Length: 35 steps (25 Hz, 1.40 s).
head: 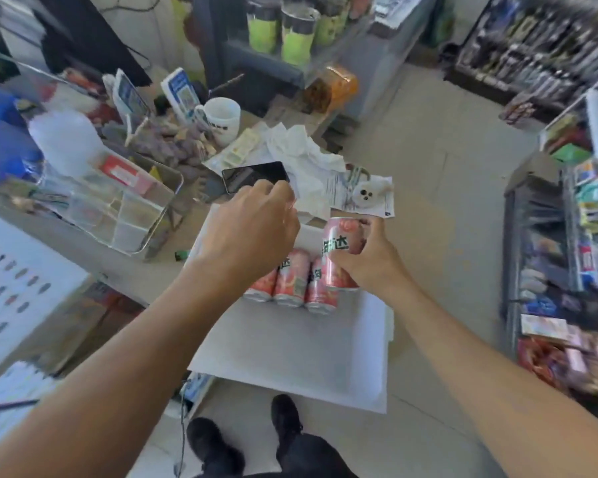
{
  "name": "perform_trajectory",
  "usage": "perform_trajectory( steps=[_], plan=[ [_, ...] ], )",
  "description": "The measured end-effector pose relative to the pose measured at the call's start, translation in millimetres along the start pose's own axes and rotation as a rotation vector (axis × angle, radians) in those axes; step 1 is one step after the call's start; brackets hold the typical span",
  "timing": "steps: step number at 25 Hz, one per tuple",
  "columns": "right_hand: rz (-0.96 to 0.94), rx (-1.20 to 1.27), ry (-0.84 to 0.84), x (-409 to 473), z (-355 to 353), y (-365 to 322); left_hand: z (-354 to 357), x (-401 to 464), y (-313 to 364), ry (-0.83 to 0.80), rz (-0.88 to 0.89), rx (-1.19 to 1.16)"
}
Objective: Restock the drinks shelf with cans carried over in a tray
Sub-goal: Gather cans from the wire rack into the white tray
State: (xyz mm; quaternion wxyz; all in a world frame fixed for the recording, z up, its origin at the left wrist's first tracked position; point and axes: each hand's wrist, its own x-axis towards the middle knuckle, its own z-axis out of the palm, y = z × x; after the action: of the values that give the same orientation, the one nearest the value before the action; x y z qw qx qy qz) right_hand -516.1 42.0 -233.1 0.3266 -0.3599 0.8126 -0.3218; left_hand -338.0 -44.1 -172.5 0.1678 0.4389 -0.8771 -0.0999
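We note white tray (290, 357) holding three pink cans (289, 281), right hand (366, 260) gripping fourth can (340, 257) at 3 o'clock, left hand (252, 225) curled, grasp unclear.

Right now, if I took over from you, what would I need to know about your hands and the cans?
Right hand: grips one pink can, held at the right end of the row.
Left hand: fingers curled above the cans; I cannot tell if it holds anything.
Cans: three more pink cans sit side by side on the white tray, which rests on the cluttered counter.
Done: some cans are on the tray.
Left: finish loading, carry the tray to the drinks shelf, put the cans on it.
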Motion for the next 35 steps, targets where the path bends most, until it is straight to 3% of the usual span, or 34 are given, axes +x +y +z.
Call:
perform_trajectory(
  steps=[9,17,21,24,35],
  plan=[
    [0.137,-0.533,-0.028,23,26,33,35,6,13,-0.125,0.017,-0.04],
    [0.144,-0.689,-0.157,25,1,27,33,5,8,-0.098,0.003,-0.064],
    [0.071,-0.665,-0.139,15,-5,4,26,4,4,-0.087,-0.024,-0.031],
    [-0.108,-0.571,-0.153,11,-2,-33,16,2,-3,-0.044,-0.068,0.027],
    [-1.147,-0.455,-0.044,-30,34,-195,-109,-39,-58,0.342,-0.447,0.169]
  ],
)
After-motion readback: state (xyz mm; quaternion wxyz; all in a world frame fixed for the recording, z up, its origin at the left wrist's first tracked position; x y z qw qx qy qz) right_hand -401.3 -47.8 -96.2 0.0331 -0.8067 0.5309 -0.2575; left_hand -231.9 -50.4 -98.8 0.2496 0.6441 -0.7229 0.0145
